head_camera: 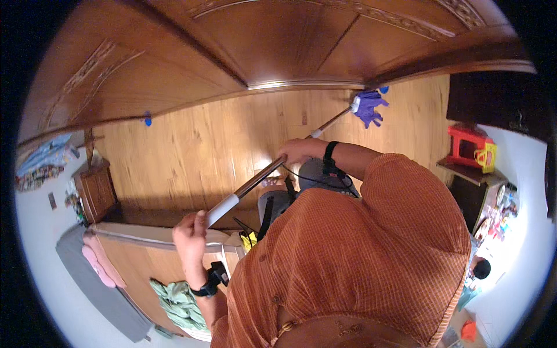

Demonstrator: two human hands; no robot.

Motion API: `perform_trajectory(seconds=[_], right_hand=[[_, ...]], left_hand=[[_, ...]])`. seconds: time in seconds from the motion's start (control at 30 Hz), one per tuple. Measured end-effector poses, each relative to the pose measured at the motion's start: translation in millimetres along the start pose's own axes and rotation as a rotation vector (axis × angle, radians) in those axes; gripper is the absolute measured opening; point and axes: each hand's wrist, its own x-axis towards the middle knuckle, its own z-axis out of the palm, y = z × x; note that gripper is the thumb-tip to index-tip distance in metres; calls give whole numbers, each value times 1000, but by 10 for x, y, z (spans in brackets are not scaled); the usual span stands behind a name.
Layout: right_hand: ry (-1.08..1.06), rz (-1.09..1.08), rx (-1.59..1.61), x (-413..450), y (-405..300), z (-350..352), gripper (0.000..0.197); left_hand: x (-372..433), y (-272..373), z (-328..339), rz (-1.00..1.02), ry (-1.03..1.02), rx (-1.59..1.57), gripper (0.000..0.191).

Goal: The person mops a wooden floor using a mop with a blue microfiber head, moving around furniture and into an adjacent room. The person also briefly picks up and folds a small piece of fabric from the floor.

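Observation:
A mop with a long metal handle point(256, 179) slants across the view from lower left to upper right. My left hand point(190, 230) grips the pale sleeve at its near end. Farther along the pole, my right hand point(300, 150) is closed around the shaft. The purple mop head point(370, 108) lies on the wood floor point(182, 148), close against the base of the wooden wardrobe point(287, 48). Both wrists wear black straps, and a dark cable hangs near my right wrist.
A bed point(143, 261) with a crumpled green cloth point(178, 304) stands at lower left, beside a wooden nightstand point(96, 191). At right are a red plastic stool point(468, 145) and a cluttered shelf. Small blue objects point(148, 119) sit along the wardrobe's lower edge.

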Motion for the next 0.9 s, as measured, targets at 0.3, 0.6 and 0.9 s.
perform_trajectory(seconds=[0.3,0.6,0.9], right_hand=[[-210,-431,75,1557,-2541,666,23],[93,-768,-277,2938,-3904,2466,12],[-169,-717,-220,2813,-4214,2654,16]], left_hand=[[-1891,-1092,-1176,-250,745,-167,24],[-2858,-1685,-605,-576,1029,-123,31],[-2671,-1765,-718,-413,1138,183,18]])
